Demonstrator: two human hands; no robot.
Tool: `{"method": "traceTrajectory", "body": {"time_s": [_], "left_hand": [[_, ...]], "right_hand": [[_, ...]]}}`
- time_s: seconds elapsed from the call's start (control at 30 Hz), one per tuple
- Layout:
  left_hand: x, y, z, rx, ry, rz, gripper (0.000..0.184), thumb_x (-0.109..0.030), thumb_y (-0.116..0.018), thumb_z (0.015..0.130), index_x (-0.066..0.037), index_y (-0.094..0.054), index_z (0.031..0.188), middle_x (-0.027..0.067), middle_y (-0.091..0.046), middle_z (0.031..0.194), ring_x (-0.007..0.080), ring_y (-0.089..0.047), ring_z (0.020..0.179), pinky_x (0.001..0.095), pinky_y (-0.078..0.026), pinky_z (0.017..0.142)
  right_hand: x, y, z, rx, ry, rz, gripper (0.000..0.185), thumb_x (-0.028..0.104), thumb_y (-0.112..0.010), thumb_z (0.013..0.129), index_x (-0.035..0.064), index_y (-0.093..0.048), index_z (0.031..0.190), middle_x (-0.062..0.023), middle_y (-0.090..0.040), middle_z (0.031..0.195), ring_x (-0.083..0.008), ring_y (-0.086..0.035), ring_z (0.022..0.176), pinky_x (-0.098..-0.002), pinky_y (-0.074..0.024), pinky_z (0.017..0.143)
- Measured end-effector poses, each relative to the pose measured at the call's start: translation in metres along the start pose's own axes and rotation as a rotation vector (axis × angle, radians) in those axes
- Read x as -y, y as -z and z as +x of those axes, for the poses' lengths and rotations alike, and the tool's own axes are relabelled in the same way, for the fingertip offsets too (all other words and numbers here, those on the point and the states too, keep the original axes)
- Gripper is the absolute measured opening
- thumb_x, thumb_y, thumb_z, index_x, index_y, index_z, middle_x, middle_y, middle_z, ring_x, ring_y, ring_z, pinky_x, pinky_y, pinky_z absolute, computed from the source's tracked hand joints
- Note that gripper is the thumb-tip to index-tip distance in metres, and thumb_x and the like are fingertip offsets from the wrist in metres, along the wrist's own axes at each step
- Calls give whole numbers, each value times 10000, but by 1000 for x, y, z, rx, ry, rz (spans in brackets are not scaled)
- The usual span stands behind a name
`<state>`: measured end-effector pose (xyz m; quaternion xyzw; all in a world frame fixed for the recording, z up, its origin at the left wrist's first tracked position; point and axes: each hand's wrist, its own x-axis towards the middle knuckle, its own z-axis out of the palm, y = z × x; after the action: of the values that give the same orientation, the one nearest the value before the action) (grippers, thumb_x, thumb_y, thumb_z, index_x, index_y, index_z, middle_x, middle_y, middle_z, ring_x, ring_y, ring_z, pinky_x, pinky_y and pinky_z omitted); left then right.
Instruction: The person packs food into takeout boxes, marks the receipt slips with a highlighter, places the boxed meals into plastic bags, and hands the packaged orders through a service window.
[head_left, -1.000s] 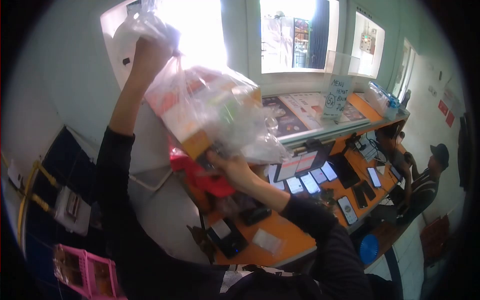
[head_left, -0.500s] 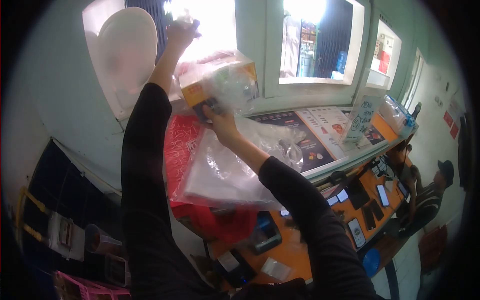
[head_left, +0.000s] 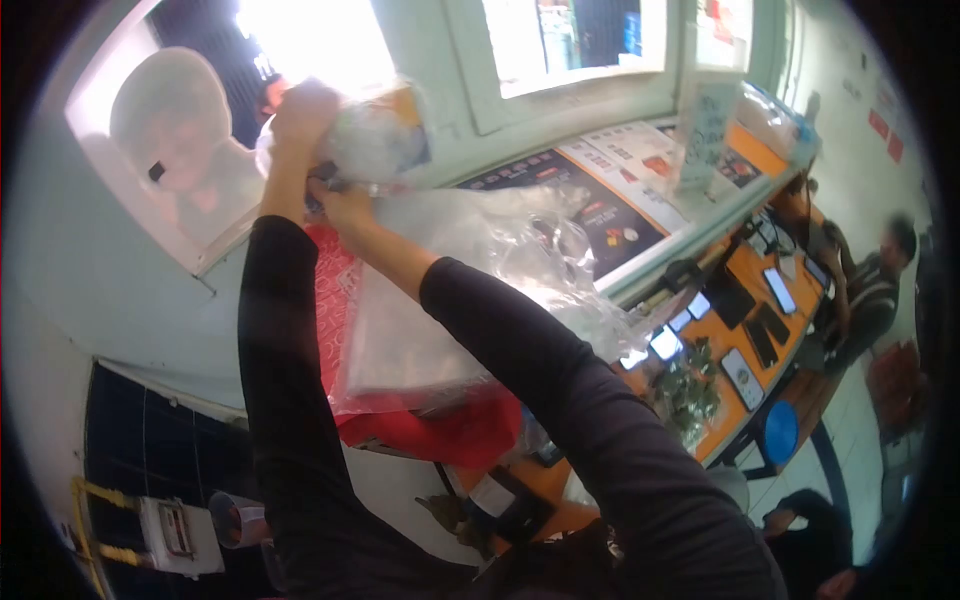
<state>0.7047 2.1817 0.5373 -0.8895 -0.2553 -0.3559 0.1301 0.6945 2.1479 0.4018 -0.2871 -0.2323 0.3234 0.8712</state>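
A yellow-and-white printed box (head_left: 412, 112) sits inside a clear plastic bag (head_left: 365, 140) at the window sill, slightly blurred. My left hand (head_left: 305, 112) is closed at the left side of this bag, apparently gripping its plastic. Just below, my right hand (head_left: 345, 203) has its fingers closed near the bag's lower left corner, by a small dark patch. Both hands are close together, and the fingertips are partly hidden. Beneath my right forearm lies a stack of clear plastic bags (head_left: 430, 330) over a red printed bag (head_left: 332, 320).
A menu sheet (head_left: 610, 215) and an upright sign (head_left: 705, 130) occupy the ledge. Lower down, an orange table (head_left: 740, 265) holds several phones and a leafy bundle in plastic (head_left: 690, 390). A blue stool (head_left: 781, 432) stands beside it. People are at the right and beyond the window.
My left hand has come down from above the box to its left side, near my right hand. The box has turned. The camera view has shifted, and a person appears at lower right.
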Motion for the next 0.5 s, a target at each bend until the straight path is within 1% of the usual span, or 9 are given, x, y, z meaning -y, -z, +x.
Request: {"method": "traceTrajectory", "body": {"time_s": [0.03,0.07,0.13,0.23,0.3,0.4,0.43,0.47,0.5], "left_hand": [[-11,7,-4,-6,-9,63,293,-220,-494,845,-35,-597,1048,159,-630,1101,305,-618,985,398,-502,823],[-22,14,-7,-12,-17,126,265,-170,-462,849,-31,-666,945,129,-649,1070,277,-645,931,385,-527,772],[-17,8,-4,-16,104,62,345,-262,-482,842,-37,-609,1071,179,-628,1107,342,-607,1005,421,-492,845],[-5,2,-6,-20,307,-23,555,-400,-513,832,-47,-524,1260,254,-598,1161,440,-549,1115,475,-438,955],[-5,0,-1,-40,310,8,521,-391,-504,838,-41,-551,1222,253,-609,1137,426,-564,1099,472,-443,947],[1,1,0,-81,312,15,442,-365,-465,862,-37,-601,1127,234,-633,1086,405,-591,1057,478,-455,920],[4,2,1,-101,308,-14,409,-349,-435,881,-39,-622,1071,217,-646,1059,399,-603,1031,486,-463,901],[8,3,1,-106,314,-13,409,-349,-435,881,-39,-622,1071,217,-646,1059,399,-603,1031,486,-463,901],[18,1,3,-173,303,-95,395,-323,-435,883,-23,-619,1061,226,-647,1040,398,-603,1021,477,-464,899]], "right_hand": [[7,-1,-1,16,-19,-26,348,113,-628,885,-85,-500,1142,-181,-565,1110,-296,-640,866,-369,-621,639],[11,-3,-9,-46,1,-1,358,117,-631,885,-111,-504,1128,-193,-569,1092,-286,-646,811,-365,-621,611],[4,6,-4,-40,27,-30,377,122,-634,884,-129,-495,1129,-201,-569,1084,-284,-649,794,-364,-619,595],[4,12,-4,-35,12,-130,402,130,-637,884,-156,-488,1125,-213,-575,1065,-281,-656,766,-359,-615,573],[4,14,-1,-44,-24,-198,408,132,-638,883,-165,-489,1120,-217,-581,1054,-279,-661,754,-354,-612,567],[-4,18,7,4,22,-294,386,137,-660,869,-152,-530,1089,-200,-612,1009,-256,-663,771,-344,-605,579],[-6,20,9,10,145,-368,379,142,-676,855,-140,-550,1074,-188,-627,976,-241,-662,771,-334,-598,576],[-7,23,11,18,270,-442,371,147,-691,842,-129,-570,1060,-176,-642,943,-227,-661,770,-325,-591,573],[-5,23,9,27,268,-445,371,147,-691,842,-129,-570,1060,-176,-642,943,-227,-661,770,-325,-591,573]]}}
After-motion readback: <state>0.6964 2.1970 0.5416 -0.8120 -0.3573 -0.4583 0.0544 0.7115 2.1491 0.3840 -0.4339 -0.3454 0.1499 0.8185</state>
